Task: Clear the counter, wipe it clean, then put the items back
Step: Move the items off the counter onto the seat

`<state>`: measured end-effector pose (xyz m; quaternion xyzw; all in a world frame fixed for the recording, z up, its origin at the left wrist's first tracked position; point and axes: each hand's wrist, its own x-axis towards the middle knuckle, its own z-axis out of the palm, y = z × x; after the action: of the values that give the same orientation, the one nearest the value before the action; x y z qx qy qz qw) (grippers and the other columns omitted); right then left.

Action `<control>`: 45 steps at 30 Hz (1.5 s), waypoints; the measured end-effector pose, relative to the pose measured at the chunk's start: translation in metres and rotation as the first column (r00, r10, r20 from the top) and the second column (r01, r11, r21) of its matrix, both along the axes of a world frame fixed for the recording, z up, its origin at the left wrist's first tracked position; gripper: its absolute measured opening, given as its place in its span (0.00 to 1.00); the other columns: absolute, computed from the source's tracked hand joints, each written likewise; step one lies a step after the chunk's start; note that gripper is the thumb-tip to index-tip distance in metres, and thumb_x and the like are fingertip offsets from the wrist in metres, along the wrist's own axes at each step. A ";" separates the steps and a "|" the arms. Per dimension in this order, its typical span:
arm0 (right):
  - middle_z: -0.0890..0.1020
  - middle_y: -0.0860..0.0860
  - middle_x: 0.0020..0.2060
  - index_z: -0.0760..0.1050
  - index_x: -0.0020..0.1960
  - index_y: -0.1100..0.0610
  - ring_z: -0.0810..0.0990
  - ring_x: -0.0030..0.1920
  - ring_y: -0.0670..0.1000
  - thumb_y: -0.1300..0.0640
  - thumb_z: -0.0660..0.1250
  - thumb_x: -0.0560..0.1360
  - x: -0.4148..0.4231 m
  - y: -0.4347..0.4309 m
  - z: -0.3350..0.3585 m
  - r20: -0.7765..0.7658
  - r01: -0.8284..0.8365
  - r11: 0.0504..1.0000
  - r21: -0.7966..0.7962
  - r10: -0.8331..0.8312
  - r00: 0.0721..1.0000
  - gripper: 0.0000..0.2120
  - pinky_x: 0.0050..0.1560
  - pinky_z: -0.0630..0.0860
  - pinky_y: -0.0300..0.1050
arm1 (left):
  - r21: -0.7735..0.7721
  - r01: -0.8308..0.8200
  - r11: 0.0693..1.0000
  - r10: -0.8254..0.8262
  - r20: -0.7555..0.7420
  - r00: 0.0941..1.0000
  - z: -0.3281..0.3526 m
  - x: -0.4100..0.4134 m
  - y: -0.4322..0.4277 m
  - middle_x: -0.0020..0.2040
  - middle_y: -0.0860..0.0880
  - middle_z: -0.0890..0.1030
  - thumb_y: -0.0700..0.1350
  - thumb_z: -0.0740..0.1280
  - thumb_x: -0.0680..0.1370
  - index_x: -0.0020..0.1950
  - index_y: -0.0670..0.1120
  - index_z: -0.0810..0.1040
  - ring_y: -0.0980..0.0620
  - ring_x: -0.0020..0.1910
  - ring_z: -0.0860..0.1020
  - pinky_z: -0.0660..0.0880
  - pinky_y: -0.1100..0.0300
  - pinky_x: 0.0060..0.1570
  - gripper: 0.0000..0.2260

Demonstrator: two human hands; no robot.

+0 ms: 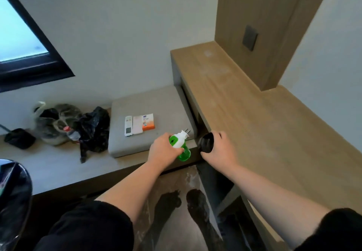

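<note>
Left hand (163, 148) grips one green plug-in (181, 143); right hand (221, 148) grips one black object (206, 143). Beyond the left fingers: one remote (128, 126), one phone (137, 124), one box (148, 121).

A matt wood-grain tabletop (254, 113) shows pale dusty smears. The vaporizer (180, 142) is glossy translucent green plastic with a white plastic top and metal prongs. The black object (206, 143) shines. The cushion (148, 101) is matt grey cloth; the bag (94, 129), crinkled glossy plastic.

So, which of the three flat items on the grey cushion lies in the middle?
The pale pink one; the white remote lies at its left, the orange-and-white box at its right.
</note>
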<state>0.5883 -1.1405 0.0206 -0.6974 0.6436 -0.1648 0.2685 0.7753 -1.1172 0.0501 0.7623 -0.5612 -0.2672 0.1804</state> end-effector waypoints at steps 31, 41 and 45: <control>0.66 0.54 0.65 0.61 0.71 0.55 0.69 0.63 0.58 0.51 0.71 0.69 0.425 -0.403 -0.199 -0.188 -0.105 0.943 0.315 0.171 0.967 0.35 0.58 0.74 0.53 | 0.205 -0.291 0.935 0.308 -0.056 0.950 -0.231 0.433 -0.394 0.50 0.46 0.79 0.47 0.74 0.71 0.53 0.46 0.73 0.44 0.49 0.76 0.67 0.57 0.43 0.15; 0.64 0.56 0.65 0.59 0.73 0.55 0.66 0.63 0.58 0.53 0.71 0.71 0.497 -0.463 -0.312 -0.156 -0.216 0.908 0.358 0.286 0.945 0.35 0.58 0.73 0.53 | 0.157 -0.133 0.979 0.129 0.035 0.991 -0.344 0.469 -0.441 0.52 0.45 0.78 0.46 0.74 0.72 0.62 0.46 0.74 0.43 0.51 0.76 0.71 0.55 0.43 0.21; 0.65 0.55 0.64 0.60 0.71 0.55 0.68 0.61 0.58 0.54 0.71 0.70 0.510 -0.462 -0.339 -0.184 -0.217 0.913 0.346 0.293 0.938 0.34 0.54 0.74 0.52 | 0.132 -0.132 0.982 0.130 0.021 0.991 -0.358 0.454 -0.448 0.51 0.46 0.77 0.46 0.72 0.72 0.59 0.46 0.73 0.45 0.48 0.76 0.72 0.54 0.44 0.17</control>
<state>1.0982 -1.6021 -0.3179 -0.7372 0.5917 0.0613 0.3204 1.2292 -1.5648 -0.3074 0.8097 -0.4917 -0.2868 0.1427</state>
